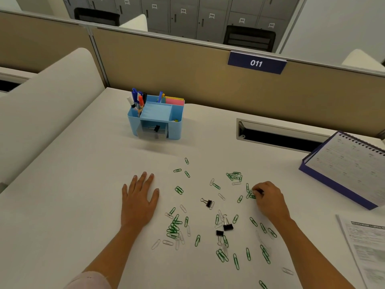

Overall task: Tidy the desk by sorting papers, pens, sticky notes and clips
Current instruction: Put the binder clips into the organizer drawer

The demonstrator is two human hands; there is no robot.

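Several green and silver paper clips (174,228) lie scattered over the white desk (83,205), with three black binder clips (209,203) among them. My left hand (139,197) rests flat on the desk, left of the clips, fingers straight. My right hand (268,199) is curled at the right side of the scatter, its fingertips pinching something small and dark beside green clips (251,195). A blue desk organizer (155,116) stands farther back, holding pens (137,99), pink sticky notes (175,101) and a clear drawer with clips.
A spiral-bound calendar (345,165) on a purple base stands at the right. Printed papers (368,245) lie at the near right edge. A cable slot (279,134) opens behind the clips. A tan partition with the sign 011 (256,63) closes the back.
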